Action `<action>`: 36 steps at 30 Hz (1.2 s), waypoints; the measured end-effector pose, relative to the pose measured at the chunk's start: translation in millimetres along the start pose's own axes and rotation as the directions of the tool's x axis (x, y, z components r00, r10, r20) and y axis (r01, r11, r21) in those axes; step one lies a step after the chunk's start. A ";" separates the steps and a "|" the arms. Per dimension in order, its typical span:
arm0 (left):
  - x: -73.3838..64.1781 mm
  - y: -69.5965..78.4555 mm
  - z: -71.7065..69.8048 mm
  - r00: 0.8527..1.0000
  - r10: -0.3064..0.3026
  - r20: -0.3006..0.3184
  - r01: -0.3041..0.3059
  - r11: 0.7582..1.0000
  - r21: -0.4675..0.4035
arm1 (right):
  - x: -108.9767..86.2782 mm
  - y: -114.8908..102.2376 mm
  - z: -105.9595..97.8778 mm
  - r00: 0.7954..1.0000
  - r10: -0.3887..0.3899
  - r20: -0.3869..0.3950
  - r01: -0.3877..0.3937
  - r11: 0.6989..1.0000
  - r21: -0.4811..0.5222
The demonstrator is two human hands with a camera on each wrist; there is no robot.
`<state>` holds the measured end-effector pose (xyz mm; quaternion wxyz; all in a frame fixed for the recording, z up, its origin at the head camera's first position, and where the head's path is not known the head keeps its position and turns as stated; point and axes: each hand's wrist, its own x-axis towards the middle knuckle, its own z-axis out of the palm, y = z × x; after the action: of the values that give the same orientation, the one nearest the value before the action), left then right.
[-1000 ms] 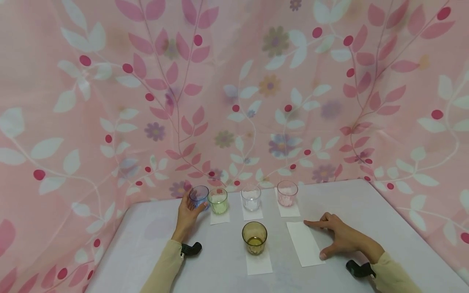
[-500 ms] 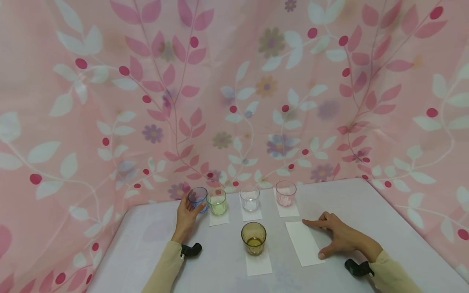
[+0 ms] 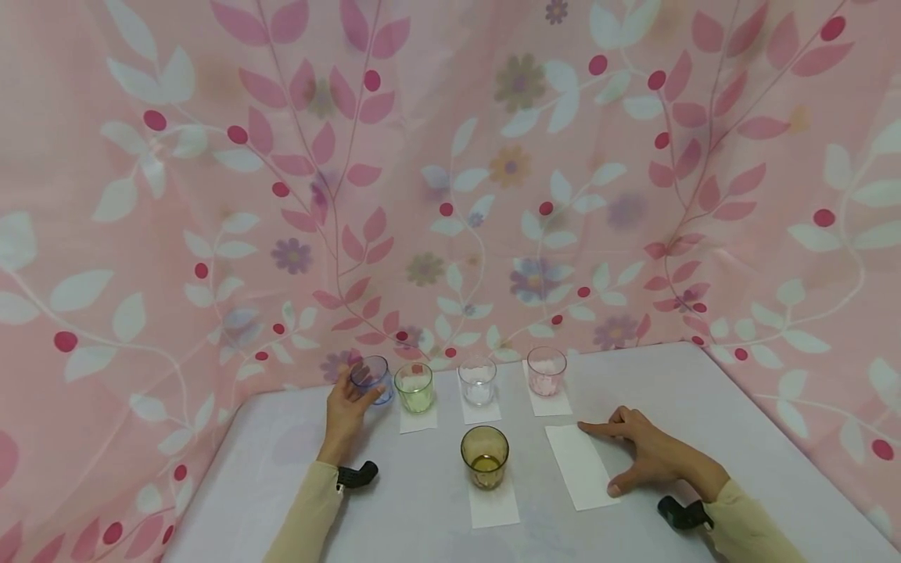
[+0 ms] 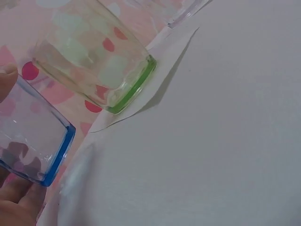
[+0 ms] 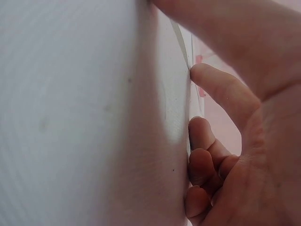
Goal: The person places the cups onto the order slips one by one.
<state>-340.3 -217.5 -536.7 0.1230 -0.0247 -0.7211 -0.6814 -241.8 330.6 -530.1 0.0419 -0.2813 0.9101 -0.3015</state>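
Note:
A clear blue-tinted glass [image 3: 380,385] stands at the far left of the back row, and my left hand [image 3: 343,414] grips it from its left side. In the left wrist view, thumb and fingers sit on opposite sides of that blue glass [image 4: 35,127]. Just right of it is a green-tinted glass [image 3: 415,395] on a paper strip. My right hand [image 3: 651,453] rests at the right edge of a bare white paper strip [image 3: 580,469], index finger and thumb spread along that edge. Its other fingers curl against the tabletop in the right wrist view.
Further right in the back row stand a colourless glass [image 3: 478,387] and a pink glass [image 3: 546,379], each on a paper strip. Nearer the front, an amber glass [image 3: 486,461] stands on another strip [image 3: 495,510]. A pink floral cloth [image 3: 450,172] rises behind the white table.
My left hand has shifted slightly left with the blue glass, widening the gap to the green glass. The right hand keeps its place at the paper strip. The head view has turned a little.

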 end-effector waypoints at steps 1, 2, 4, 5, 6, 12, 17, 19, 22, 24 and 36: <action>0.0 1.5 -1.8 1.000 -0.004 -0.009 0.004 1.000 -0.013 | 0.1 -0.5 0.0 1.000 -0.003 -0.001 0.003 1.000 0.001; 0.0 3.0 -3.8 1.000 -0.006 -0.021 0.006 1.000 -0.024 | 0.2 -0.9 0.0 1.000 -0.002 -0.003 0.002 1.000 0.003; 0.5 6.0 -7.7 0.999 -0.004 -0.053 0.002 0.999 -0.035 | 0.3 -1.4 0.0 1.000 0.006 -0.003 -0.006 1.000 0.005; 0.8 7.8 -9.4 0.998 0.000 -0.065 -0.003 0.999 -0.047 | 0.3 -1.3 -0.1 1.000 0.009 -0.002 -0.009 1.000 0.005; 1.3 9.5 -10.5 0.997 -0.002 -0.080 -0.003 0.998 -0.060 | 0.3 -1.2 -0.1 1.000 0.010 -0.003 -0.010 1.000 0.003; 1.7 24.8 -12.0 0.994 0.013 -0.109 -0.025 0.994 -0.105 | -0.4 -0.5 1.5 1.000 0.013 0.002 -0.013 1.000 -0.003; -2.5 41.5 -0.5 0.994 0.072 -0.083 -0.088 0.975 -0.205 | -0.7 -1.1 1.1 0.999 0.040 0.015 -0.040 0.999 0.010; -5.2 48.9 6.5 0.992 0.105 -0.068 -0.118 0.966 -0.229 | -0.3 -1.5 0.3 0.999 0.048 0.016 -0.049 0.999 0.015; -10.4 59.1 18.0 0.988 0.143 -0.055 -0.153 0.957 -0.247 | 0.1 -1.8 -0.5 0.999 0.049 0.013 -0.049 0.999 0.012; -14.9 65.6 26.3 0.986 0.161 -0.043 -0.167 0.950 -0.264 | -0.3 -1.7 -0.6 0.999 0.046 0.010 -0.047 0.999 0.009; -52.4 93.9 82.0 0.960 0.265 0.096 -0.219 0.916 -0.336 | -1.5 1.0 0.1 1.000 0.015 0.004 -0.015 1.000 0.014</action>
<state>-282.3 -122.9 -459.4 0.1500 -0.1812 -0.5982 -0.7660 -241.1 332.0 -531.0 0.0478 -0.2749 0.9099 -0.3069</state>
